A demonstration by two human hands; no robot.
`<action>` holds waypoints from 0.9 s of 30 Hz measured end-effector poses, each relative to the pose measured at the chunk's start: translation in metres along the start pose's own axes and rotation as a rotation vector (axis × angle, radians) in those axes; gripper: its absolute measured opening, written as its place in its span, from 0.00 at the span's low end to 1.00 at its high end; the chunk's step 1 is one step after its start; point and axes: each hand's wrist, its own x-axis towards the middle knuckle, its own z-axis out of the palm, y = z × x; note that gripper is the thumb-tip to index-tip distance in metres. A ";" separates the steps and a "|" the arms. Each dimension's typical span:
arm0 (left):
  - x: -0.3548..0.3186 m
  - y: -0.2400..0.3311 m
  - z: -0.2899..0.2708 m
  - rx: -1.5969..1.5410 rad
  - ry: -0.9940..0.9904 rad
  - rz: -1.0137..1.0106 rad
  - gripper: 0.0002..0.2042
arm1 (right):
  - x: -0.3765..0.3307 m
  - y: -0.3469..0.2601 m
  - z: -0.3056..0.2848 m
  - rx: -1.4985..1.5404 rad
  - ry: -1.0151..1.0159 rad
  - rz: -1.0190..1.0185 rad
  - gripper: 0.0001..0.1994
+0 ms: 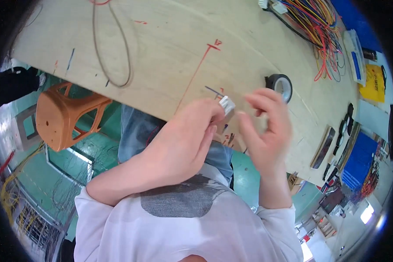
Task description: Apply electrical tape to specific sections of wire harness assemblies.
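1. White plastic connector [226,105], small and blocky, sits at the fingertips of the left hand [183,135], above the table's near edge.
2. Between it and the right hand [268,131] lies a narrow gap; the right thumb and fingers stand apart, slightly blurred, the grip wide and facing the connector.
3. Pale wooden tabletop [161,65] gives bare room ahead of and to the left of both hands, its near edge passing beneath them, close to the person's body.
4. Left forearm slants in from the lower left, wrist bent, fingers curled around the connector's end; how far the grip closes underneath is hidden.
5. Right forearm rises steeply from the lower right, palm turned toward the left hand.
6. Black ring-shaped roll of tape [273,81] lies just beyond the right fingers, limiting the room there.
7. Farther out, a thin brown looped cable [129,65] lies ahead on the left, and a multicoloured bundle of wires [316,22] at the far right.
8. Orange plastic stool [56,115] stands beyond the table's edge, on the left.
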 end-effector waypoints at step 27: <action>0.006 -0.018 0.004 0.067 0.114 -0.020 0.04 | 0.001 -0.035 -0.034 -0.170 -0.478 0.142 0.04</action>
